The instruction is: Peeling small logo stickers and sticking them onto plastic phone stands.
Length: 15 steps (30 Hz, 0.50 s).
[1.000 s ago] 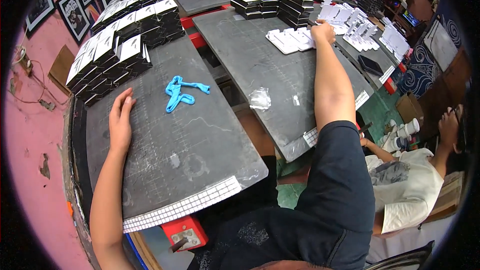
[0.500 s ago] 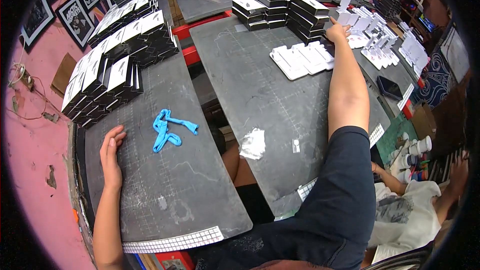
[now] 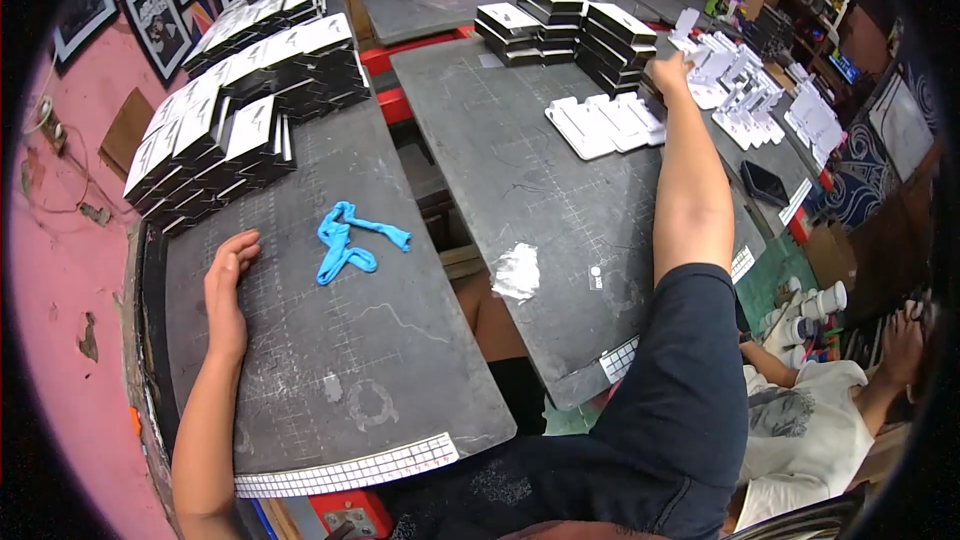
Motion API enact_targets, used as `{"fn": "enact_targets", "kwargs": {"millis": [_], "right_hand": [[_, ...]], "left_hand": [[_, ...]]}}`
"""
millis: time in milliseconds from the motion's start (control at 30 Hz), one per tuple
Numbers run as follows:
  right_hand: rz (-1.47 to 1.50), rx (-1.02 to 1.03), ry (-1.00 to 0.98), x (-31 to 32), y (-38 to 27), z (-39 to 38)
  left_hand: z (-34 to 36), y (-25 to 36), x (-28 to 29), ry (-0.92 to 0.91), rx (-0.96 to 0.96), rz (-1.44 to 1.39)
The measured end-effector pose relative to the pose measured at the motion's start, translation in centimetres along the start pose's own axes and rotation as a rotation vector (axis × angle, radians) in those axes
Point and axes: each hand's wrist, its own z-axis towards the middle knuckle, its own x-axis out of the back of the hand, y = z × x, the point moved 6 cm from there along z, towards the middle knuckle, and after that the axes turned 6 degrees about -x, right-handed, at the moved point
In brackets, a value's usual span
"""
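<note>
My right arm stretches far forward, and my right hand (image 3: 672,74) is beside the right end of a stack of black boxes with white tops (image 3: 616,48). Its fingers are partly hidden, so their grip cannot be made out. Just left of the wrist lie several overlapping white flat trays (image 3: 603,126). My left hand (image 3: 228,280) rests at the left side of the near table, fingers apart and loosely bent, holding nothing. A twisted blue cloth strip (image 3: 346,258) lies to its right.
Many boxed stacks (image 3: 280,60) line the left wall. Upright white folded inserts (image 3: 745,105) and a dark phone (image 3: 764,183) are at right. Small shiny packets (image 3: 516,272) and a tiny white packet (image 3: 596,277) lie mid-table. A gap divides the tables. Another person (image 3: 800,430) is at lower right.
My right hand has drawn slightly back and down; its forefinger no longer points out over the white inserts. The whole view has shifted a little. My left hand stays at its place.
</note>
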Motion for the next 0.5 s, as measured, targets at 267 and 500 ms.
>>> {"fn": "enact_targets", "kwargs": {"millis": [267, 500], "right_hand": [[0.162, 0.191, 0.481, 7.8, -7.3, -9.4], [0.419, 0.733, 0.633, 9.1, -22.5, -26.5]], "left_hand": [[0.5, 0.9, -0.9, 0.027, -0.079, -0.023], [-0.1, 4.2, -0.9, 0.186, -0.305, 0.092]]}}
